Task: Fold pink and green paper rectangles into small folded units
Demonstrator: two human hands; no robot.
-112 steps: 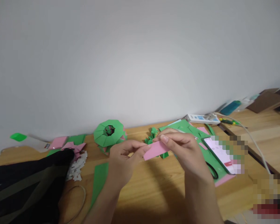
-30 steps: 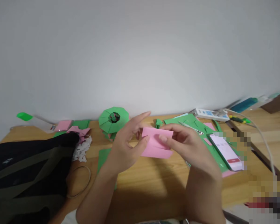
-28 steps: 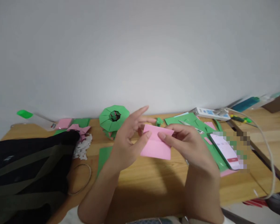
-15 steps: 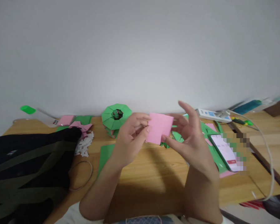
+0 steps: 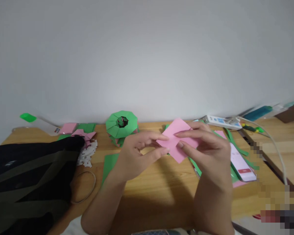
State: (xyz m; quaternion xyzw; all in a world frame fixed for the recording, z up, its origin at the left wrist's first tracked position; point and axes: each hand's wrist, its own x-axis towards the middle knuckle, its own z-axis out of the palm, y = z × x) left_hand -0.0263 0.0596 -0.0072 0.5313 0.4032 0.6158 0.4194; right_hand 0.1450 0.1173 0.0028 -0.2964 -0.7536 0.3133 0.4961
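Both hands hold a square of pink paper point(image 5: 178, 129) above the table, turned so that one corner points up and another down. My left hand point(image 5: 142, 153) pinches its left corner between thumb and fingers. From the right side, my right hand point(image 5: 205, 147) presses the paper with its thumb and index finger near the middle. Part of the paper's right side is hidden behind those fingers. Behind my left hand stands a ring-shaped green folded-paper piece point(image 5: 112, 125), with pink showing at its lower edge.
A dark cloth point(image 5: 34, 182) covers the table's left side. Close to it lie white paper scraps point(image 5: 87, 156), a pink folded piece point(image 5: 84, 134) and green paper point(image 5: 109, 164). At right are a phone point(image 5: 242, 163), a white power strip point(image 5: 218, 121) and a cable. A wall stands behind.
The pink paper has turned from flat-edged to corner-up and moved slightly right. My right hand's raised index finger has come down onto it, closing the grip.
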